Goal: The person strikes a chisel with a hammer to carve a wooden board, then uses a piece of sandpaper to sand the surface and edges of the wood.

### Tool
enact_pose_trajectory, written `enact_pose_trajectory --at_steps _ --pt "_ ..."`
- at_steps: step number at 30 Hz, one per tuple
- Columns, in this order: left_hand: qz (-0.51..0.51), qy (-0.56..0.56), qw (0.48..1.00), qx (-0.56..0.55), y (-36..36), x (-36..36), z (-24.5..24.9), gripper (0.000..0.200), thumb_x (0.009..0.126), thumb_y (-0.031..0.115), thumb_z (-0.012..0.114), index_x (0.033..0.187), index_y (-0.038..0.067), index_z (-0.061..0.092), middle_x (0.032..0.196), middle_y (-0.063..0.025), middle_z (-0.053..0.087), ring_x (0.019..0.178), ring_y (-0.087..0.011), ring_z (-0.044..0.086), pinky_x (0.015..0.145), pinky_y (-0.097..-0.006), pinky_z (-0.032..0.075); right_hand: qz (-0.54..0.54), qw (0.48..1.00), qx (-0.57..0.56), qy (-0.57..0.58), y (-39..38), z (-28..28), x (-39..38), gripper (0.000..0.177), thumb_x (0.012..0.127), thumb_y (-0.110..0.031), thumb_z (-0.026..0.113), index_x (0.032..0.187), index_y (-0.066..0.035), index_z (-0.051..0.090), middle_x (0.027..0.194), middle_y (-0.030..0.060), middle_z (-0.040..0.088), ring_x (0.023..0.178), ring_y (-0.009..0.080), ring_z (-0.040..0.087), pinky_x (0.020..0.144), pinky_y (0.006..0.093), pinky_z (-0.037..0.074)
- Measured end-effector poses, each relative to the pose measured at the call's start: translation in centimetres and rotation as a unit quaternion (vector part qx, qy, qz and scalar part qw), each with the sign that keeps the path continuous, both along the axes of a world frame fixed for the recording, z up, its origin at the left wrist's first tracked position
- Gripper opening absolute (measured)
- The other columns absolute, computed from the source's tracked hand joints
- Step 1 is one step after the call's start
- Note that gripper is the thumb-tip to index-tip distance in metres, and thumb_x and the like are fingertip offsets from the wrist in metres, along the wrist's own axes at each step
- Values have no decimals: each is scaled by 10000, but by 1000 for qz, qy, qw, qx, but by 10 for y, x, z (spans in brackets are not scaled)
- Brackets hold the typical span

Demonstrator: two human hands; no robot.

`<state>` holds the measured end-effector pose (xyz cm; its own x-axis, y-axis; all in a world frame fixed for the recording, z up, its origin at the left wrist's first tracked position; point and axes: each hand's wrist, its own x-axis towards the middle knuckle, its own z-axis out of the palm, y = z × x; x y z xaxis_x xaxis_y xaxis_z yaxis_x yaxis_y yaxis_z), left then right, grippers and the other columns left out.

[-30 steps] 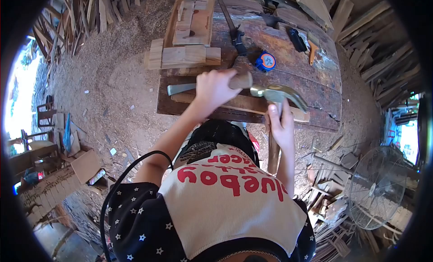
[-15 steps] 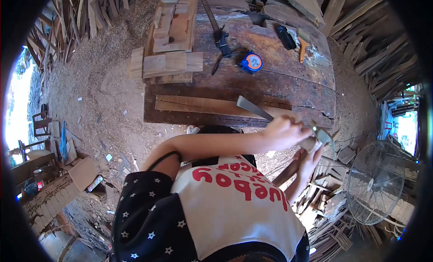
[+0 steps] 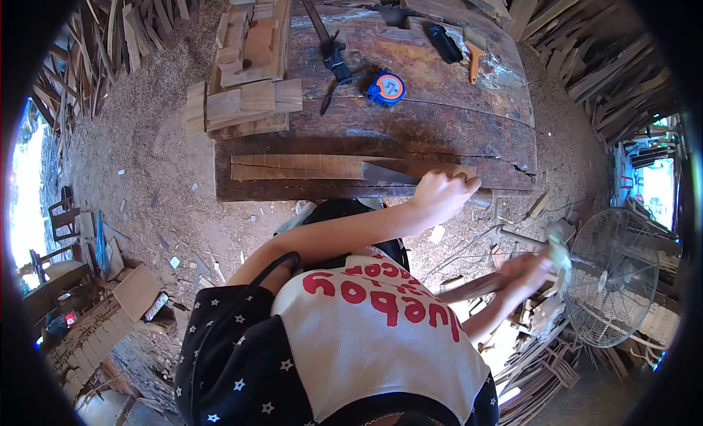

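Note:
My left hand [image 3: 445, 195] is closed around a chisel [image 3: 384, 172], whose handle end shows past the fist. Its flat metal blade points left over a long thin wood strip [image 3: 296, 167] at the bench's near edge; blade contact with the strip is hard to tell. Off the bench to the right, my right hand [image 3: 529, 271] is blurred but wrapped round a hammer [image 3: 559, 252], close to its head. The wooden hammer handle runs back beside the forearm.
On the worn bench [image 3: 439, 122] lie a blue tape measure [image 3: 387, 88], a dark clamp-like tool [image 3: 335, 63], a black object [image 3: 444, 43], an orange-handled brush [image 3: 474, 60] and stacked boards [image 3: 245, 104]. A fan [image 3: 611, 279] stands right; scrap wood surrounds.
My right hand and the hammer have moved right and down, away from the chisel. My left hand has shifted slightly left and down, bringing the blade flatter over the strip.

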<state>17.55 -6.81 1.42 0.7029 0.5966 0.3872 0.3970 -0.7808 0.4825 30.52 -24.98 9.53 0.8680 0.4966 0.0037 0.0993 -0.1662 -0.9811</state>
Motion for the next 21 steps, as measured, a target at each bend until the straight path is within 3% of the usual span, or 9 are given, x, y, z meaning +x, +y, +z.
enact_pose_trajectory --at_steps 1,2,3,7,9,13,17,19,21 --pt "0 0 1000 1 1 -1 -5 321 667 101 673 973 103 577 699 -43 642 465 -147 607 362 -305 471 83 885 -171 -426 18 -21 -2 497 952 -449 457 1245 -48 461 697 0 495 490 64 421 445 255 378" --pt "7 -14 999 -33 3 -3 -15 332 658 105 677 976 106 578 705 -45 645 463 -152 609 363 -307 472 161 970 -175 -58 12 -27 -16 387 986 -310 415 1266 -44 441 679 31 500 518 72 450 459 224 389" --pt "14 -28 997 -65 7 -9 -16 344 650 109 681 979 109 580 711 -47 648 461 -157 610 364 -308 473 256 958 -123 39 21 -16 -30 340 985 -190 402 1289 -38 421 672 47 498 515 78 456 454 203 379" --pt "33 -5 999 -40 12 -35 -5 362 624 100 676 973 127 584 757 -33 664 604 -201 663 481 -334 525 99 993 -65 -15 21 -6 -11 324 987 -329 433 1182 -71 459 655 16 491 445 77 398 380 222 332" --pt "33 8 997 -71 12 -42 7 352 611 107 680 949 127 582 765 -33 662 673 -220 672 526 -349 533 33 994 99 32 34 2 -16 413 968 -443 432 1119 -61 477 649 12 480 447 67 388 379 214 324" --pt "54 -71 996 -16 17 -49 5 260 628 125 680 862 115 567 625 -59 627 548 -220 651 456 -345 512 253 965 -74 -13 47 -44 -42 405 988 -419 380 1132 -51 472 614 -8 462 421 68 393 370 225 345" --pt "95 -4 995 -41 24 -83 7 316 594 120 684 889 136 570 723 -41 635 646 -227 658 511 -349 520 206 975 -65 -48 44 -37 -18 325 998 -362 389 1109 -69 474 612 -8 446 443 73 404 382 234 350" --pt "98 -38 994 -8 22 -92 12 305 597 127 680 881 140 569 732 -25 632 649 -223 652 509 -349 519 102 989 84 59 62 0 -41 376 990 -440 377 1045 -83 482 594 -17 444 430 58 410 354 214 367" --pt "99 -41 994 -11 21 -94 11 303 596 128 681 877 141 568 731 -18 630 651 -220 650 513 -347 520 195 979 54 16 63 -7 -46 334 1002 -388 371 1001 -77 491 597 -11 466 432 54 410 364 190 344"
